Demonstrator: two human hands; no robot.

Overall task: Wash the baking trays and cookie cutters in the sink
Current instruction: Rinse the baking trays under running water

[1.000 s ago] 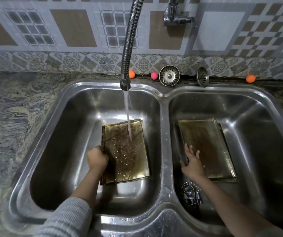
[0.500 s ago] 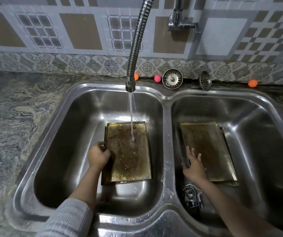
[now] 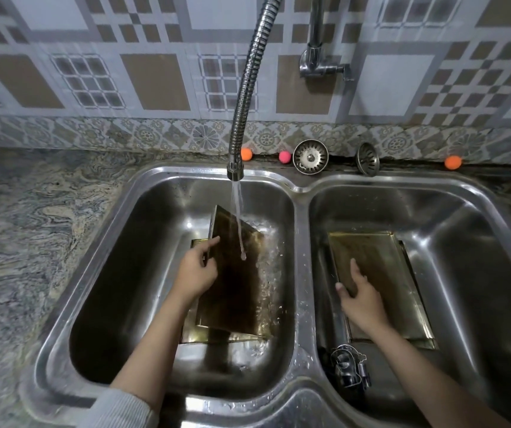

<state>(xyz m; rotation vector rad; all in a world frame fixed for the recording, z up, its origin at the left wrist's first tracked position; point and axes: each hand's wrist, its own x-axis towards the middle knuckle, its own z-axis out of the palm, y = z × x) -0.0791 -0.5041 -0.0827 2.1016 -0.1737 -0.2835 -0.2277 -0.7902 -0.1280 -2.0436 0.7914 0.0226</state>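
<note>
In the left basin of the double sink (image 3: 299, 193), you hold a dark baking tray (image 3: 235, 282) tilted up on its left side, its right edge down, over a second tray (image 3: 226, 336) lying flat on the basin floor. Your left hand (image 3: 197, 270) grips the raised left edge, fingers (image 3: 214, 240) curled round it with the index finger stretched along the rim. Water (image 3: 238, 217) pours from the flexible tap hose (image 3: 248, 88) onto the tilted tray and splashes off to its right.

In the right basin another tray (image 3: 387, 273) lies flat. Your right hand (image 3: 360, 295) rests on its near-left part, fingers loosely spread and fairly straight, pinching nothing. Metal cookie cutters (image 3: 348, 364) sit in the near-left corner of that basin, just beside the tray.

Along the far edge of the surface (image 3: 25, 211), against the tiled wall, stand two sink strainers (image 3: 310, 156), two orange balls (image 3: 246, 154) and a pink ball (image 3: 284, 156).
</note>
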